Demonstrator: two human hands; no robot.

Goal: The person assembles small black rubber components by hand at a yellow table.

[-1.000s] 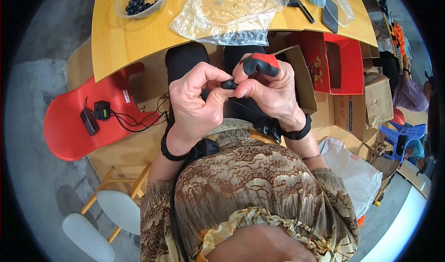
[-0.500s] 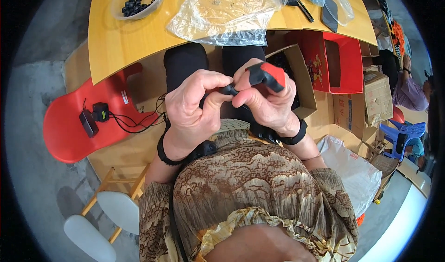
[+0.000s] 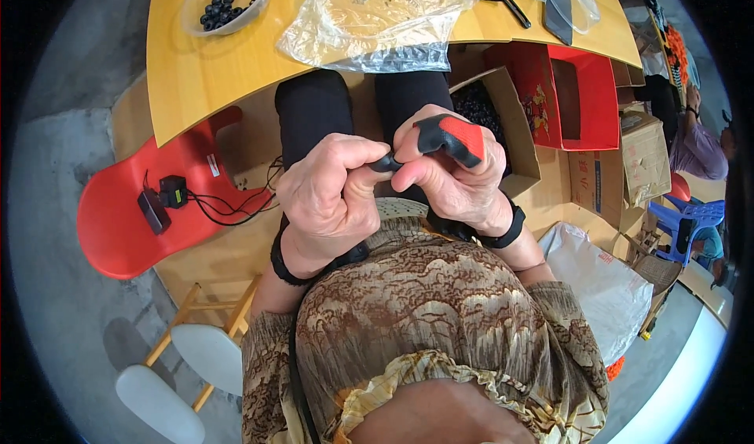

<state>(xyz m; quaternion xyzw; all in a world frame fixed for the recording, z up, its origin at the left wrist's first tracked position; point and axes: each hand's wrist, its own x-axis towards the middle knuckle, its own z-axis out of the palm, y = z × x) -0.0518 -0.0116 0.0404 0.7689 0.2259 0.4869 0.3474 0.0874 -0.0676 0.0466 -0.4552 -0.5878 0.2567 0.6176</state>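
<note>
At the centre of the frame, the left hand and right hand have drawn closer together than a moment ago, thumbs now pressing a small black ring between them, so the fitting seems under way. The right grip also pinches a red-and-black part, just right of the ring, below the desk.

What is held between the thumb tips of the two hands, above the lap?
In the head view, a small black ring-shaped part sits pinched between left hand and right hand.
</note>
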